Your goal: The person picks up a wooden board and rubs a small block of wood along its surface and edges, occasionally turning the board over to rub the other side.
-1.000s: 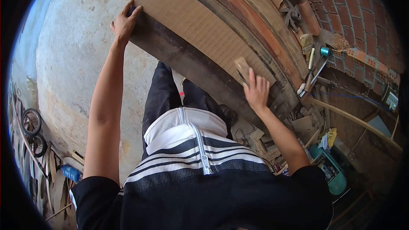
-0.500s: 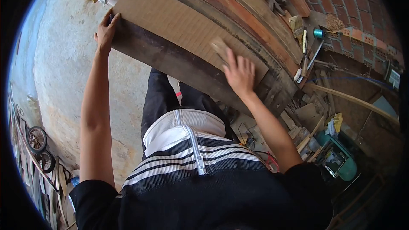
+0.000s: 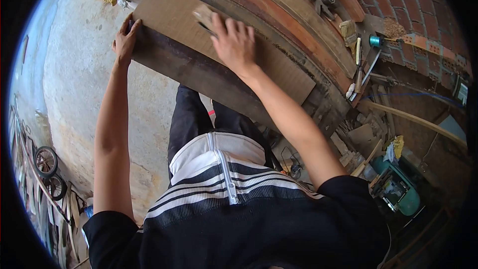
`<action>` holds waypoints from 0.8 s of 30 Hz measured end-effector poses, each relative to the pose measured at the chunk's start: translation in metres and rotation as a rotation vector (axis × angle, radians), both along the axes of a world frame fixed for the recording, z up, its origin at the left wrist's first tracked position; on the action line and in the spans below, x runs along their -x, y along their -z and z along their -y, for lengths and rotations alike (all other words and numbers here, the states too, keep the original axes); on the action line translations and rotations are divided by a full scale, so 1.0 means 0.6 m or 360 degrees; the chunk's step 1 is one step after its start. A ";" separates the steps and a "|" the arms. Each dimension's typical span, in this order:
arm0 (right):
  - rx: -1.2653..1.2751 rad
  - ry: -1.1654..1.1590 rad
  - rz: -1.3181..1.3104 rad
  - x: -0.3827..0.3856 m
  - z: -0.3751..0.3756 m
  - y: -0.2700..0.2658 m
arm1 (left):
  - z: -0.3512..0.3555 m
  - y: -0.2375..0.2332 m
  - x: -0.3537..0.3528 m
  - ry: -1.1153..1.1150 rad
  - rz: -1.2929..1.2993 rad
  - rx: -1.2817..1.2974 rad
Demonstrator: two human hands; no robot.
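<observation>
A long brown sheet with fine ridges, like corrugated cardboard [image 3: 172,12], lies on a dark wooden bench [image 3: 199,69]. At its left end my left hand [image 3: 124,42] grips the corner, thumb and fingers spread around the edge. My right hand [image 3: 235,45] is closed around a flat brush [image 3: 203,16], whose pale tip points up and left over the sheet's middle. The fingers hide most of its handle.
Long wooden boards [image 3: 279,15] lie behind the sheet. A paintbrush [image 3: 348,32], a teal spool [image 3: 375,41] and hand tools are at the right, near a brick wall [image 3: 388,0]. A green machine [image 3: 406,194] and wood scraps [image 3: 358,134] sit below.
My right hand has swept up and left along the sheet with the brush, from near its right end to the middle. The left hand stays at the corner.
</observation>
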State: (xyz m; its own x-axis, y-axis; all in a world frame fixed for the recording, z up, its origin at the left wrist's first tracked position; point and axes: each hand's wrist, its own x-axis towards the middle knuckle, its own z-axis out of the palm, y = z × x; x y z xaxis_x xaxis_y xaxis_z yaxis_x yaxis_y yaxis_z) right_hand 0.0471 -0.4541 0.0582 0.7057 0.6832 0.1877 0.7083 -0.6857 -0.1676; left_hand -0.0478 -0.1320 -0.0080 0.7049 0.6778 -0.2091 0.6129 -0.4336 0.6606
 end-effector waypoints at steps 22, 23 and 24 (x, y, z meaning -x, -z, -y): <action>0.0130 -0.0013 0.0045 -0.013 0.132 0.004 | -0.002 0.004 -0.003 -0.0013 0.0026 0.0034; 0.0056 -0.0029 0.0055 -0.023 0.083 0.008 | -0.001 0.000 -0.003 -0.0017 0.0030 0.0040; 0.0044 -0.0019 0.0055 -0.030 0.051 0.011 | -0.008 0.007 -0.002 -0.0006 0.0031 0.0028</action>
